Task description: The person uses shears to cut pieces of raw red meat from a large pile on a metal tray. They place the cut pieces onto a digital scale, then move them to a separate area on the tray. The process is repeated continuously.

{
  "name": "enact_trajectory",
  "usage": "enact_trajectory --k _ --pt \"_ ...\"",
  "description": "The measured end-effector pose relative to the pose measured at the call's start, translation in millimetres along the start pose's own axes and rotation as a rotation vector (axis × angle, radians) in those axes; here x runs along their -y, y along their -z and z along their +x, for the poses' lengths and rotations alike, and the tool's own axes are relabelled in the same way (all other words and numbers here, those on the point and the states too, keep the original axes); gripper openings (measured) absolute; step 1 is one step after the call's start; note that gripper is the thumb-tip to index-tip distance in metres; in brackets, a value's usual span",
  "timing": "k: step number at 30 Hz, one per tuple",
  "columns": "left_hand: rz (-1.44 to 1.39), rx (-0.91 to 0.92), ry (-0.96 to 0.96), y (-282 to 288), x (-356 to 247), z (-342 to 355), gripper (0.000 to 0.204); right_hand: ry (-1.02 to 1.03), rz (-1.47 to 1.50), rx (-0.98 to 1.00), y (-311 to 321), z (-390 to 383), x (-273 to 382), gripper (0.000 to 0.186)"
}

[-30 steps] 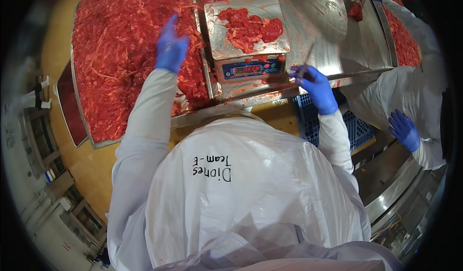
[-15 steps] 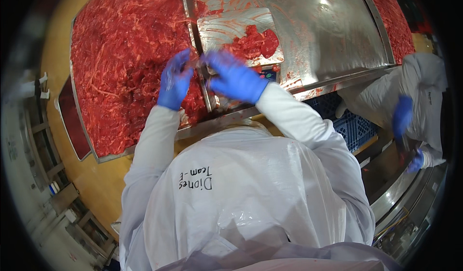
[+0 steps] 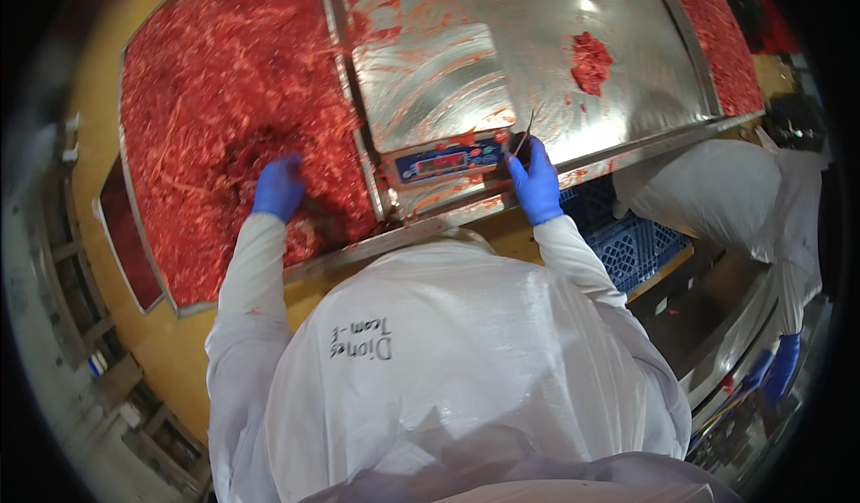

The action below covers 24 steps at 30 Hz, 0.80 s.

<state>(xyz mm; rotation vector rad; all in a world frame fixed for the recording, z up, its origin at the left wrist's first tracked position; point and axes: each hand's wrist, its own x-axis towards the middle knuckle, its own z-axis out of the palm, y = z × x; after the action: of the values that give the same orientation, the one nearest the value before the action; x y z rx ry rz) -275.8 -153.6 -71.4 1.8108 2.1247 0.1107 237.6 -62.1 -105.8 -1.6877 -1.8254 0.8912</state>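
Note:
My left hand point(image 3: 278, 189), in a blue glove, reaches into the mass of raw red meat point(image 3: 224, 73) in the left tray; its fingertips are partly sunk and blurred, so their grip is unclear. My right hand point(image 3: 534, 182), also gloved, grips a slim knife point(image 3: 529, 122), blade pointing up, at the scale's lower right corner. The scale point(image 3: 430, 82) has a bare, smeared steel top above a lit display. A small pile of meat point(image 3: 591, 62) lies on the steel surface point(image 3: 627, 82) right of the scale.
Another tray of meat point(image 3: 717, 46) is at the far right, past a steel divider. Below the table's edge sit blue plastic crates point(image 3: 632, 243). A co-worker in white point(image 3: 690, 198) bends at the right, gloved hands point(image 3: 781, 367) low beside steel rails.
The meat has left the scale's top; a pile now lies to its right. My left hand has moved down into the left tray, my right hand back rightward. The co-worker's hands are lower.

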Motion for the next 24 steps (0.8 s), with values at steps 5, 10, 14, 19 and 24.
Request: enact_trajectory --k 5,10,14,19,24 --pt "-0.262 -0.071 -0.325 84 -112 31 0.038 0.121 -0.086 -0.008 -3 -10 23 0.061" --pt "-0.882 0.434 -0.164 135 -244 74 0.046 0.093 -0.167 -0.008 -3 -10 20 0.062" --pt "-0.411 -0.203 -0.479 74 -238 88 0.048 0.14 -0.152 -0.009 0 -8 27 0.061" --pt "-0.412 0.147 -0.168 92 -153 31 0.047 0.033 -0.097 0.029 4 -13 32 0.061" --pt "-0.297 0.648 -0.146 24 -124 -57 0.018 0.088 -0.136 0.027 -2 -10 17 0.063"
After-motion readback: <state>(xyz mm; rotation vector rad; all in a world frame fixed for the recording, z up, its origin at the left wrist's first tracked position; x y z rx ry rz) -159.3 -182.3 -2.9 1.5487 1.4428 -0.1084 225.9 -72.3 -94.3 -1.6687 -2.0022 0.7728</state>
